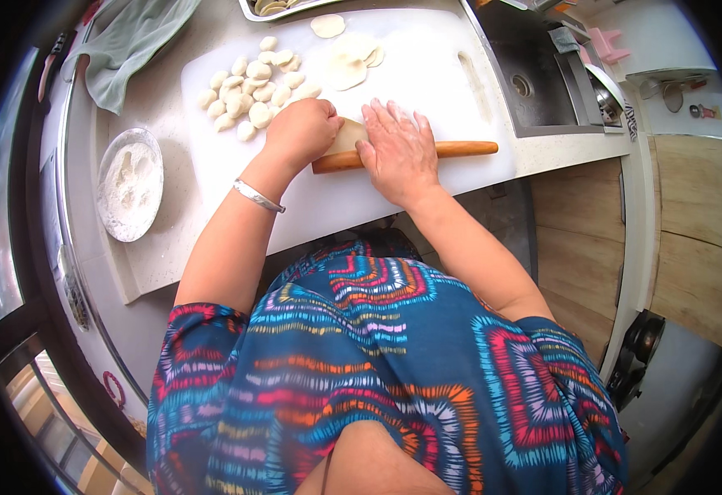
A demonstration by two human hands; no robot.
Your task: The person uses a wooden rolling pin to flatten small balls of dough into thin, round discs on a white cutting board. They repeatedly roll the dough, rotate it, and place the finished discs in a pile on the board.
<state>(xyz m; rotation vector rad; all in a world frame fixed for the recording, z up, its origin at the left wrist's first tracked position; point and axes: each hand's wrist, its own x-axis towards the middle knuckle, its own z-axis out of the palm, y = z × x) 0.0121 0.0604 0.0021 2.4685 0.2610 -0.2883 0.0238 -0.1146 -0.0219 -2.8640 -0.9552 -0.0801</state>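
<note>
My left hand is closed at the left edge of a thin dough round, its fingertips pinching the dough. Part of that round is hidden by my hands. A tapered wooden rolling pin lies across the near side of the dough. My right hand rests palm down over the pin, with floury fingers stretched out and apart rather than wrapped around it. Both hands are over a white cutting board. Beyond my left hand sits a pile of small dough pieces. Several rolled dough wrappers overlap farther back.
A metal bowl of flour stands left of the board. A green cloth drapes at the back left. At the far edge is a metal tray with pieces in it. A dark sink is on the right.
</note>
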